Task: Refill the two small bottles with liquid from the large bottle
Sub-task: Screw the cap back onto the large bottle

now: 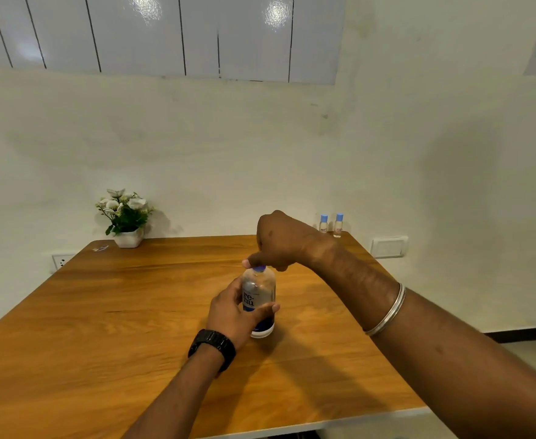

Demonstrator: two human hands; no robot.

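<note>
From the head view, the large bottle [259, 301] stands upright near the middle of the wooden table [133, 312], clear with a blue band low on its label and a blue cap [259, 269] on top. The left hand [235, 312] wraps its grip round the bottle's body from about 8 o'clock, thumb across the front, a black watch [212, 347] on the wrist. The right hand [281, 240] comes over from 1 o'clock, its grip curled down and pinching the cap; a metal bangle [387, 308] sits on that forearm. The two small bottles [330, 224] stand side by side, blue-capped, at the table's far edge toward 1 o'clock, against the wall. A potted flower [126, 217] sits at 11 o'clock
</note>
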